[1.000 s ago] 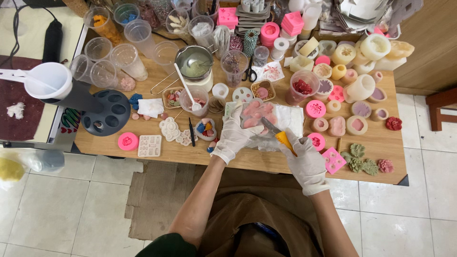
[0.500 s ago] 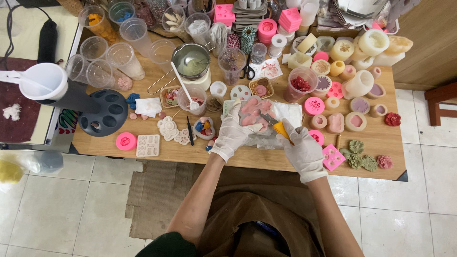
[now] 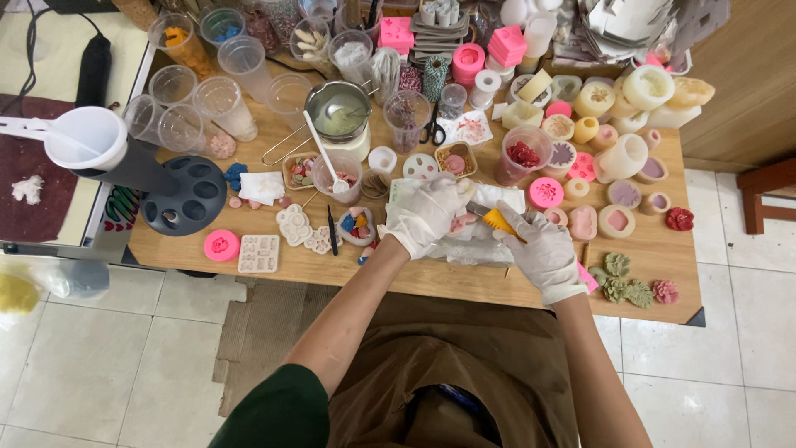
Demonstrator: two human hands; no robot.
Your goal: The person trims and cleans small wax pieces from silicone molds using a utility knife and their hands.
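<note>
A wooden table [image 3: 680, 274] crowded with casting materials is seen from above. Near its front edge, two hands in thin white gloves are held close together over a sheet of crumpled white paper [image 3: 485, 241].

The left hand [image 3: 427, 214] is laid palm-down over a clear, shallow mould tray [image 3: 458, 222], of which only a sliver with a pink filling is seen at the hand's 3 o'clock side. Its fingers are curled around the tray and closed on it.

The right hand [image 3: 543, 249] is wrapped around a scraper [image 3: 489, 217] with a yellow-orange handle. The fingers are closed on the handle, and the flat metal blade is pointed towards 10 o'clock, its tip just beside the tray; whether they touch cannot be told.

At 12 o'clock from the hands, a round steel melting pot [image 3: 337, 108] holding pale, glossy liquid is stood on a white base. A clear plastic cup with a white spoon [image 3: 335, 170] is placed at 10 o'clock of the left hand. At 9 o'clock lie a flat white silicone mould [image 3: 260, 253] and a round pink one [image 3: 222, 245]. At 3 o'clock of the right hand, rounded cream silicone moulds [image 3: 619, 220] with pink filling are set out, and at 4 o'clock matte green succulent-shaped pieces [image 3: 623, 282] are gathered.
</note>
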